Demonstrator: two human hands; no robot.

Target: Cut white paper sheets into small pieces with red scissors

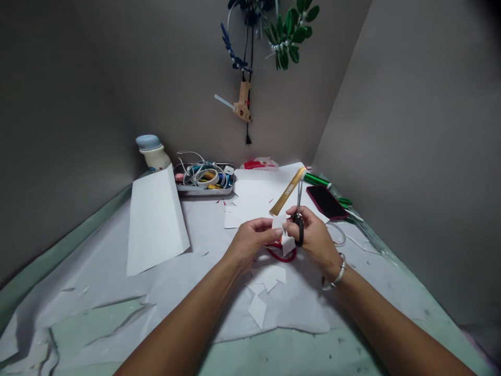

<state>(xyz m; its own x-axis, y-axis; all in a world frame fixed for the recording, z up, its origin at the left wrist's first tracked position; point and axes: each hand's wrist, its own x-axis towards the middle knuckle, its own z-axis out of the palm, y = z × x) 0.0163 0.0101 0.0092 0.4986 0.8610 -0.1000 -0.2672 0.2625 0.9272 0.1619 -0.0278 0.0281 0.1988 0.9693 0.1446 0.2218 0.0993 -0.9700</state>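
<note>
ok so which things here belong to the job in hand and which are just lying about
Part of the job, it seems:
small white paper piece, held in the left hand
black-handled scissors, in the right hand
loose paper pieces, probably

Apparently just lying about:
phone
metal tray of odds and ends
blue-topped container

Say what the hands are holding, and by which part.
The left hand pinches a white paper piece by its left side; the right hand holds scissors by their black handles.
</note>
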